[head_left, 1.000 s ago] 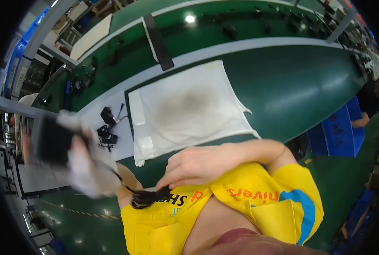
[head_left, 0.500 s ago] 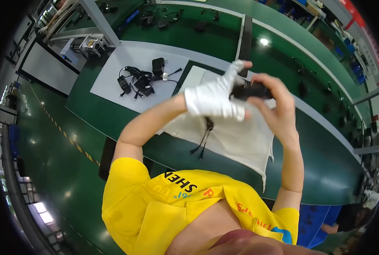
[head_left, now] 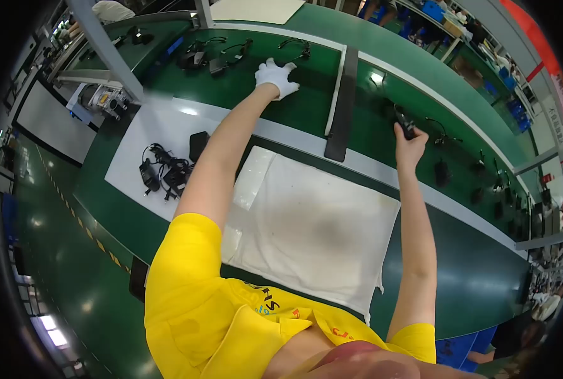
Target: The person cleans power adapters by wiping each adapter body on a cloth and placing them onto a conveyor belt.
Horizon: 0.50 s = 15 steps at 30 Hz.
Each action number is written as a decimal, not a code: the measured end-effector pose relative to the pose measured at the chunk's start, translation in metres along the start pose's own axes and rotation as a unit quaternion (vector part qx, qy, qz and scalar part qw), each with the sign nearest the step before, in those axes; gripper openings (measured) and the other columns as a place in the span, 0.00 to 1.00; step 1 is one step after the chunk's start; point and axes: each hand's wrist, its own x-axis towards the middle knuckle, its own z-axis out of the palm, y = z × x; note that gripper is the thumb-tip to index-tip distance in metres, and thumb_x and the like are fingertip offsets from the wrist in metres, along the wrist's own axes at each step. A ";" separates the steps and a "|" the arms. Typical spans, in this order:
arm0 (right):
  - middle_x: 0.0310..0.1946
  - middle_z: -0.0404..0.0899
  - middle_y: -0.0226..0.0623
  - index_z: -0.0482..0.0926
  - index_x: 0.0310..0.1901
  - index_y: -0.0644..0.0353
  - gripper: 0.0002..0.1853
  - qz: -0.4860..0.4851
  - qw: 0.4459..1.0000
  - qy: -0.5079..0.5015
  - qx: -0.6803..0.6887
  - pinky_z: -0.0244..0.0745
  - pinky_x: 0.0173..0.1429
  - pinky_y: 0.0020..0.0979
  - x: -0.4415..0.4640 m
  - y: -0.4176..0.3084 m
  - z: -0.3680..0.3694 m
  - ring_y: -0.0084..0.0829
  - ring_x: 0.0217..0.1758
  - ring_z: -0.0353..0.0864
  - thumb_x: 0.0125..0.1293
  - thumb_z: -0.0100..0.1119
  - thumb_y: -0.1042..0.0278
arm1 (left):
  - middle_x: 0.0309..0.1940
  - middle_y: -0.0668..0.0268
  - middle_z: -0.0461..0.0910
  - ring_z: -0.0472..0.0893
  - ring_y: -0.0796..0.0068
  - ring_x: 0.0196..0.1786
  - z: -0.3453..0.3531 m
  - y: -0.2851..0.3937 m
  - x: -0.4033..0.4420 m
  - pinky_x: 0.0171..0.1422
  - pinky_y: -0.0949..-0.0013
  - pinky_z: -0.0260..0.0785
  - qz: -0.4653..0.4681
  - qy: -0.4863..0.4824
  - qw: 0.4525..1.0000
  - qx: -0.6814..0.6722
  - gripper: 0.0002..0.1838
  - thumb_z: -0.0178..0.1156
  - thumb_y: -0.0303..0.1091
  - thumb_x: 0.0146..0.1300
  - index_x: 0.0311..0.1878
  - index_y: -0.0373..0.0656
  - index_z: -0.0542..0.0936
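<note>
My left hand (head_left: 276,79), in a white glove with bare fingertips, reaches over the green belt with its fingers spread and nothing in it. Just beyond it lie black adapters with cables (head_left: 219,63). On the right, my bare right hand (head_left: 411,146) grips a black adapter (head_left: 405,122) above the same belt. A white cloth (head_left: 319,221) lies on the green table between my forearms, with a grey smudge on it.
Black adapters and cables (head_left: 167,169) sit on a white board (head_left: 126,155) at the left. A dark bar (head_left: 341,107) crosses the belt between my hands. More black adapters (head_left: 442,172) lie along the belt at right. A metal post (head_left: 107,50) stands at left.
My hands were close together around a black object above the cloth. They have moved apart: the left, now empty, forward and left; the right over the belt with a black adapter. The view has shifted.
</note>
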 end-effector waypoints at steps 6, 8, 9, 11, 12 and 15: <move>0.39 0.76 0.51 0.69 0.42 0.67 0.30 0.050 0.982 -0.133 -0.124 0.70 0.49 0.37 -0.025 0.026 -0.010 0.47 0.43 0.76 0.45 0.74 0.56 | 0.53 0.50 0.70 0.71 0.49 0.56 0.032 -0.007 0.001 0.58 0.56 0.66 0.007 -0.032 0.999 -0.006 0.26 0.56 0.57 0.56 0.60 0.68 0.70; 0.50 0.71 0.54 0.66 0.53 0.68 0.39 -0.082 0.980 -0.082 -0.164 0.65 0.58 0.41 -0.029 0.014 -0.016 0.51 0.56 0.69 0.41 0.75 0.60 | 0.44 0.51 0.72 0.73 0.50 0.50 0.029 -0.002 -0.022 0.50 0.56 0.71 0.029 0.043 0.996 -0.070 0.17 0.57 0.48 0.59 0.52 0.65 0.75; 0.55 0.67 0.54 0.63 0.56 0.68 0.43 -0.169 0.970 -0.061 -0.162 0.60 0.62 0.44 -0.035 0.001 -0.023 0.52 0.60 0.64 0.38 0.76 0.61 | 0.41 0.50 0.72 0.73 0.49 0.47 0.026 0.001 -0.041 0.48 0.55 0.71 0.054 0.086 0.988 -0.119 0.14 0.58 0.45 0.58 0.48 0.63 0.76; 0.65 0.57 0.51 0.60 0.61 0.64 0.51 -0.301 0.947 -0.081 -0.077 0.51 0.67 0.51 -0.043 -0.059 -0.044 0.55 0.68 0.53 0.32 0.77 0.64 | 0.37 0.51 0.70 0.72 0.48 0.40 -0.006 0.013 -0.100 0.42 0.53 0.70 0.169 0.193 0.956 -0.139 0.11 0.61 0.40 0.54 0.41 0.61 0.77; 0.65 0.58 0.47 0.60 0.61 0.60 0.51 -0.357 0.928 -0.106 -0.014 0.52 0.67 0.50 -0.048 -0.084 -0.048 0.54 0.68 0.54 0.30 0.78 0.65 | 0.37 0.51 0.70 0.72 0.47 0.38 -0.025 0.020 -0.132 0.40 0.52 0.70 0.219 0.225 0.938 -0.146 0.10 0.61 0.38 0.51 0.39 0.62 0.77; 0.57 0.71 0.42 0.68 0.57 0.56 0.41 -0.430 0.860 -0.252 0.109 0.63 0.62 0.43 -0.071 -0.191 -0.073 0.47 0.62 0.67 0.33 0.73 0.73 | 0.40 0.49 0.70 0.73 0.48 0.39 -0.106 0.036 -0.222 0.39 0.56 0.71 0.360 0.239 0.889 -0.150 0.11 0.63 0.33 0.47 0.35 0.61 0.78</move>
